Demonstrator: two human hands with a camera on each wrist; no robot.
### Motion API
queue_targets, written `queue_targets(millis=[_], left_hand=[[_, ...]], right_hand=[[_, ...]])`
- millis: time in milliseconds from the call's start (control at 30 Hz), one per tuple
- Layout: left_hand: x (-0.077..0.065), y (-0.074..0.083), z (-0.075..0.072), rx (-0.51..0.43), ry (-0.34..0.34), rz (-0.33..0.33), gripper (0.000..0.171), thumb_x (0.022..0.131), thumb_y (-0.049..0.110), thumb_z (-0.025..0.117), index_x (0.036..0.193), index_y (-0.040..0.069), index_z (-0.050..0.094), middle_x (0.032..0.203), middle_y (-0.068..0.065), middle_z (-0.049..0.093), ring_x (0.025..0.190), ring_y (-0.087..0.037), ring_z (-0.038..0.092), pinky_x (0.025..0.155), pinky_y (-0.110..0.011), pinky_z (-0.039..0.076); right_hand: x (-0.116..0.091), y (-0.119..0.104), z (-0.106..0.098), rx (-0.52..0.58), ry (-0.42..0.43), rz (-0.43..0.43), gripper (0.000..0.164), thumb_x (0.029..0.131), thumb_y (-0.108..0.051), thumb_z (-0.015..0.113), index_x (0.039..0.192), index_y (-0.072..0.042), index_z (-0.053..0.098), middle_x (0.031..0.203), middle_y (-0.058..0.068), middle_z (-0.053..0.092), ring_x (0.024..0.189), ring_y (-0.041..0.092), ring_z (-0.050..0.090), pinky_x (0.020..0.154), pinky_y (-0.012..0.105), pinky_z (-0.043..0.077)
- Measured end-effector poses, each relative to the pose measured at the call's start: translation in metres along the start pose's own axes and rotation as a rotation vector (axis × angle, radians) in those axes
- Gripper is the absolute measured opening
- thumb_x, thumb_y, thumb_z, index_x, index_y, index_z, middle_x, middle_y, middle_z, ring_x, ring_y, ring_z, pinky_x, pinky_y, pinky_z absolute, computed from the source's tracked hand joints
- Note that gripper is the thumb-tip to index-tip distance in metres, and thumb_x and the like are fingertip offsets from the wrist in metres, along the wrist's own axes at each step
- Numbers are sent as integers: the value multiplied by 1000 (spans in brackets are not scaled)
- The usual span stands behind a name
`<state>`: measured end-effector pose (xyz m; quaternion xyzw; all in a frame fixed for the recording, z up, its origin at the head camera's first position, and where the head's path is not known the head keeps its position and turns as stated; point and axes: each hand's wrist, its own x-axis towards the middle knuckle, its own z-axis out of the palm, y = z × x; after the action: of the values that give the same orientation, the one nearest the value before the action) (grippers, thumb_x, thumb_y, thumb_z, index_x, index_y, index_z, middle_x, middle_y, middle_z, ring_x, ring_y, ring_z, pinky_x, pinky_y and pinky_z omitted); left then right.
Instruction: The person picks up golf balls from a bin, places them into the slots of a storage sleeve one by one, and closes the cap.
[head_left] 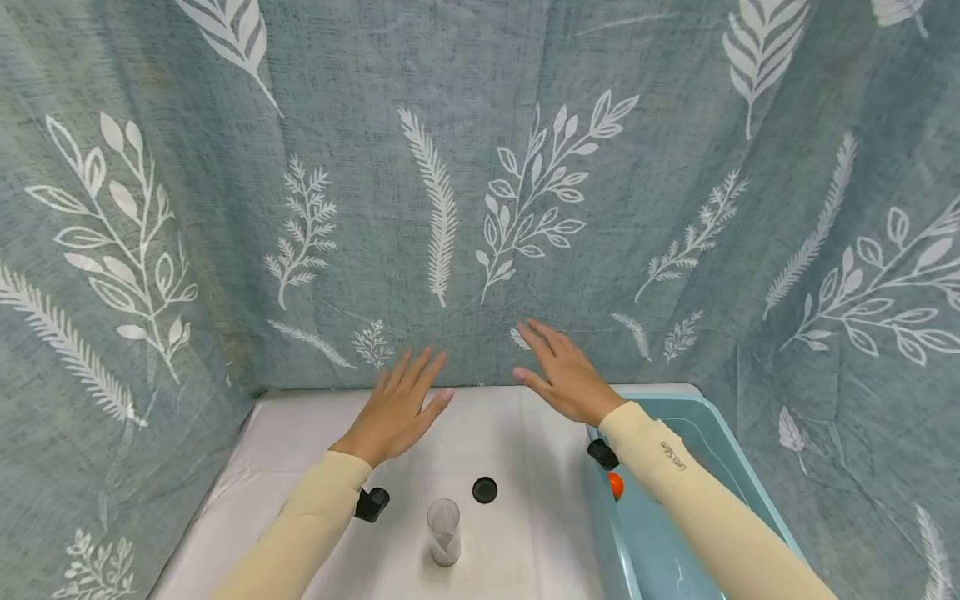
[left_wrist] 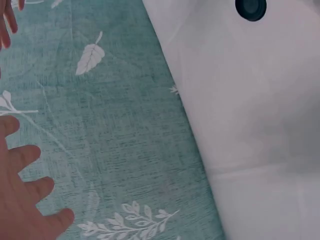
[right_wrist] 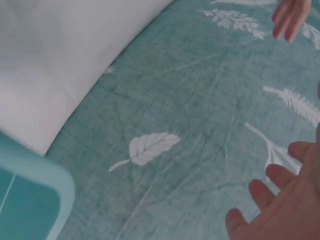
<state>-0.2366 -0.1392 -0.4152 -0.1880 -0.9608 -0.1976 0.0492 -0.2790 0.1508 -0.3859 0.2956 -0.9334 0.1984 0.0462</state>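
My left hand (head_left: 401, 408) is raised above the far left part of the white table, its fingers spread and holding nothing. Across from it, my right hand (head_left: 566, 375) hovers near the tub's far left corner, fingers extended, also bare. Nearer to me stands a clear glass-like cylinder (head_left: 444, 533), upright on the table. A small round black disc (head_left: 485, 490) lies just to its right; the left wrist view also catches this black disc (left_wrist: 251, 7) at its top edge. Neither hand touches anything.
A light blue tub (head_left: 720, 433) occupies the table's right side, partly behind my right forearm. Inside, by its left wall, is a red-orange round thing (head_left: 616, 485). The white-covered table (head_left: 300, 433) ends at a leaf-patterned grey-green curtain (head_left: 360, 208) at the back and sides.
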Motion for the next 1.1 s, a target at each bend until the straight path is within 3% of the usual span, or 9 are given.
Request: queue_targets(millis=[200,433,533,800,933,1100], left_hand=[[-10,-4,10,-172,-9,-14,66,96,62,28,152,36,5,159,2,8,144,-28,2,112,-59,15],[-28,-4,25,-299,29,-16,70,96,61,33,153,27,13,157,6,15,143,-22,16,114,-51,19],[-38,-3,35,-354,45,-44,67,95,59,37,152,30,16,155,6,21,142,-22,19,113,-52,21],[-67,-3,62,-518,54,-103,66,92,57,50,148,40,21,151,12,28,138,-19,30,107,-54,31],[-80,-3,76,-580,62,-110,68,89,54,57,147,41,24,148,13,34,134,-18,37,104,-53,35],[-94,1,93,-679,58,-135,77,84,48,68,146,42,24,147,15,35,135,-16,35,104,-50,35]], right_hand=[[-13,14,-10,138,18,7,67,97,-53,39,152,-33,5,157,-2,4,143,24,8,107,59,25],[-32,27,-17,294,23,54,64,97,-50,44,149,-44,6,155,-12,4,143,18,5,105,60,27],[-41,32,-17,345,13,79,63,97,-50,44,148,-46,8,153,-14,6,142,16,6,105,60,28],[-68,44,-11,465,36,105,51,97,-43,49,142,-36,25,143,-9,23,128,15,31,104,46,35],[-83,52,-4,507,62,137,45,99,-36,49,139,-29,30,137,-4,28,123,18,33,101,45,37],[-102,61,2,532,56,172,47,99,-30,52,140,-22,30,137,2,30,123,28,37,98,40,43]])
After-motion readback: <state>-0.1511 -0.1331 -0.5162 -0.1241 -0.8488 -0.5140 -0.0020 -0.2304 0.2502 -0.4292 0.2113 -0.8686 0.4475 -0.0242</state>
